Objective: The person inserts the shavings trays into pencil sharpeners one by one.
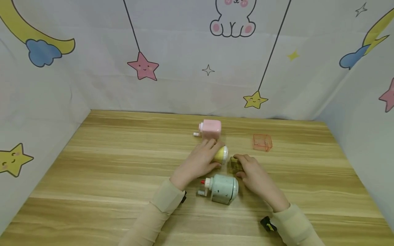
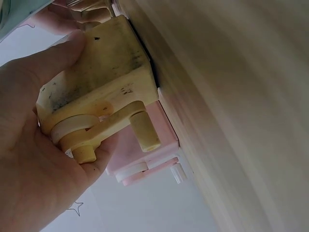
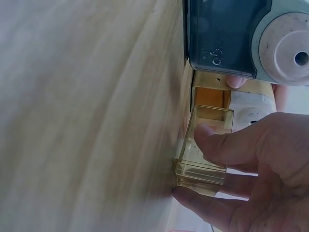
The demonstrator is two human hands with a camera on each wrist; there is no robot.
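My left hand (image 1: 197,160) grips a yellow hand-crank pencil sharpener (image 2: 104,70), thumb on one side and fingers around the other. Its yellow crank (image 2: 116,125) faces back toward the left wrist. In the right wrist view, the sharpener's drawer slot (image 3: 210,98) shows as an orange-toned opening. Just in front of that slot, my right hand (image 1: 253,174) pinches a clear yellow shavings drawer (image 3: 191,157) between thumb and fingers. Close on the near side of both hands lies a mint green pencil sharpener (image 1: 224,189), its crank pointing left.
A pink pencil sharpener (image 1: 211,129) lies behind my left hand, crank to the left. Farther right is a clear orange-pink drawer (image 1: 262,142) on the wooden table (image 1: 123,164). White printed cloth (image 1: 184,92) walls the back and sides.
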